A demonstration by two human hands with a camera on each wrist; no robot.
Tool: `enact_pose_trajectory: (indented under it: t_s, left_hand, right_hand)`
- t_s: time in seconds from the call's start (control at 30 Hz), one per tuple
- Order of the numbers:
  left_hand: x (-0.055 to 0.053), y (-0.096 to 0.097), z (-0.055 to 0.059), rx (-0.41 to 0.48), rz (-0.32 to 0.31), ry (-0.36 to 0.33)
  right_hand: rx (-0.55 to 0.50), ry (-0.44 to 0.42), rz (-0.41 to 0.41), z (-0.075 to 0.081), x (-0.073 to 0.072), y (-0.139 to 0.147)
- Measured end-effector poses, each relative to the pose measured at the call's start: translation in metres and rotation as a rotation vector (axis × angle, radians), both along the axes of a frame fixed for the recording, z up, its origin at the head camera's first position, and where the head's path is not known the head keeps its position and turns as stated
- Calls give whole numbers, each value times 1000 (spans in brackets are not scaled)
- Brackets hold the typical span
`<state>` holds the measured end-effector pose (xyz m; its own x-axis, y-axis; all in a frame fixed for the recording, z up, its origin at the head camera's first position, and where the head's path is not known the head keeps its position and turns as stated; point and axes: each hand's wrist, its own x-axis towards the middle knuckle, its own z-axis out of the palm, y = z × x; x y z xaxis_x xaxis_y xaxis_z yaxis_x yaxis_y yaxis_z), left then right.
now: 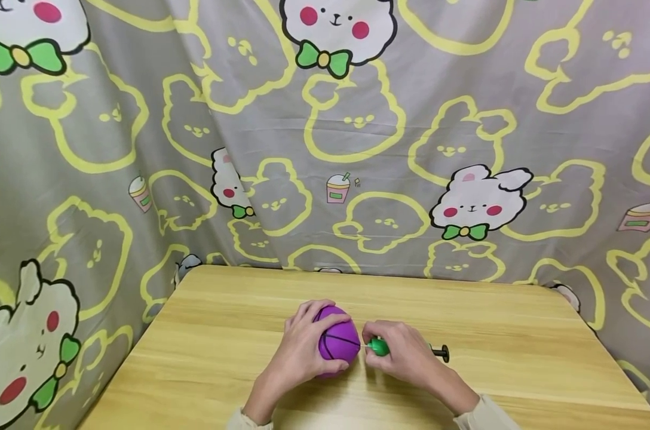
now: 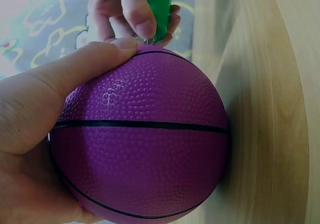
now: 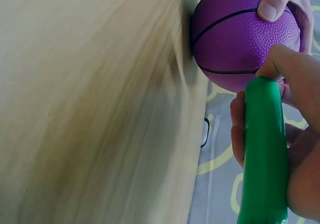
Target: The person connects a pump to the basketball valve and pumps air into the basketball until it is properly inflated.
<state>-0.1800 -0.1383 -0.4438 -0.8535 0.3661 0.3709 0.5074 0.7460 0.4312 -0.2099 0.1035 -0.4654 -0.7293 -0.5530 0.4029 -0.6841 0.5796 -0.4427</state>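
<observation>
A small purple basketball (image 1: 340, 340) with black seam lines rests on the wooden table. My left hand (image 1: 305, 342) grips it from the left, thumb and fingers curved round its side. To the right of the ball, my right hand (image 1: 402, 352) holds a green hand pump (image 3: 265, 149) by its barrel, fingers curled round it. The pump lies roughly level, its black handle (image 1: 441, 353) sticking out to the right. A thin needle (image 1: 364, 345) at the pump's tip points at the ball's right side and reaches its surface; how deep it sits cannot be seen.
The light wooden table (image 1: 207, 334) spreads out on both sides of the hands. A grey curtain (image 1: 282, 137) with cartoon animals hangs behind the table's back edge and along its left side.
</observation>
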Motion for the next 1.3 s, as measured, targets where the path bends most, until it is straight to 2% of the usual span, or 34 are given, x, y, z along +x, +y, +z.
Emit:
enact_pose_trajectory:
  t_s: [0.33,0.47,0.8,1.3]
  left_hand:
    - [0,1,2,-6,-36,10]
    - [-1,-1,2,-2,-49,-7]
    - [0,-4,0,10,-60,-4]
    - [0,1,-2,-12,-58,-5]
  right_hand:
    - [-8,25,-8,-2,4,4]
    - [-12,41,-7,-1,7,2]
    - [-26,92,-16,-4,10,1]
    - [-30,78,-4,-5,13,12]
